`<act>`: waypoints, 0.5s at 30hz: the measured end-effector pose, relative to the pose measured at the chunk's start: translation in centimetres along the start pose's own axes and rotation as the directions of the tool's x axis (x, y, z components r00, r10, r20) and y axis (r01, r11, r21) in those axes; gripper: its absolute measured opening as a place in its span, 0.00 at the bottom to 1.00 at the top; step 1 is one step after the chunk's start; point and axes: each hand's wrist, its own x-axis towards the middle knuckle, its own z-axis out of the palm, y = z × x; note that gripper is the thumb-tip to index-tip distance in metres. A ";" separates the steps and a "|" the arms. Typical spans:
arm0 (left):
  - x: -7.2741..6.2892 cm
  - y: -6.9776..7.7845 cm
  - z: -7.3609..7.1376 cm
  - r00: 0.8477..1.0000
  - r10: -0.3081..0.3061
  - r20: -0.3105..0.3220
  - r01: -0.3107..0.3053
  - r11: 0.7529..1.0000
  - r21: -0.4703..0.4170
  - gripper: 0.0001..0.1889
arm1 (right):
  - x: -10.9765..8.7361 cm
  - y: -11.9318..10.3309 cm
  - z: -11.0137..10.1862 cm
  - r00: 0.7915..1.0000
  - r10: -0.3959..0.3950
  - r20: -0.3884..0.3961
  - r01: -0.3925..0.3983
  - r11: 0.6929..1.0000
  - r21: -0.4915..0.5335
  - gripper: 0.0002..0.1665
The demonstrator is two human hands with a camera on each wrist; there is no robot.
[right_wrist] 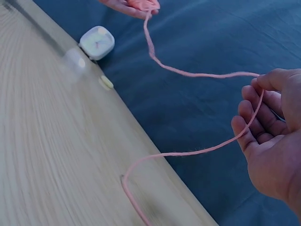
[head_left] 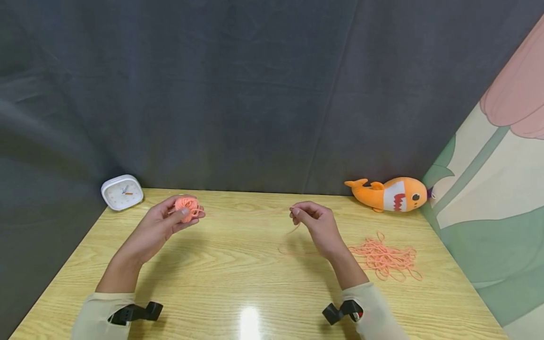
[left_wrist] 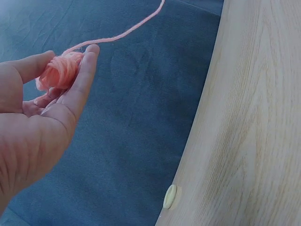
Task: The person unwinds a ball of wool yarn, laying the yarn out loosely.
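Note:
My left hand (head_left: 163, 224) holds a small ball of coral-pink yarn (head_left: 187, 208) between thumb and fingers, above the table's left half. In the left wrist view the ball (left_wrist: 61, 71) has loosely wound loops, and a strand (left_wrist: 124, 34) leads away from its top. My right hand (head_left: 316, 226) pinches that yarn between thumb and index finger, well apart from the ball. In the right wrist view the strand (right_wrist: 197, 75) runs slack from ball to fingertips, then hangs past the curled fingers down to the table. A loose, tangled heap of the same yarn (head_left: 384, 257) lies right of my right forearm.
A white square clock (head_left: 122, 192) stands at the table's back left corner. At the back right lies an orange shark plush (head_left: 388, 194). A dark curtain (head_left: 238, 94) hangs behind the wooden table (head_left: 238, 283), and a flower-patterned cloth (head_left: 501, 203) borders the right side.

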 end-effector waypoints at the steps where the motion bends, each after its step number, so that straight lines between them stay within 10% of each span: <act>1: 0.0 0.0 0.0 1.000 0.001 -0.001 -0.001 1.000 0.006 0.25 | -0.1 0.0 -0.3 1.000 -0.001 -0.009 0.001 1.000 -0.005 0.13; 15: 0.1 -0.2 0.0 0.999 0.004 -0.035 -0.003 0.999 0.046 0.26 | -1.0 -0.4 -5.4 0.993 -0.038 -0.110 0.046 0.996 0.072 0.07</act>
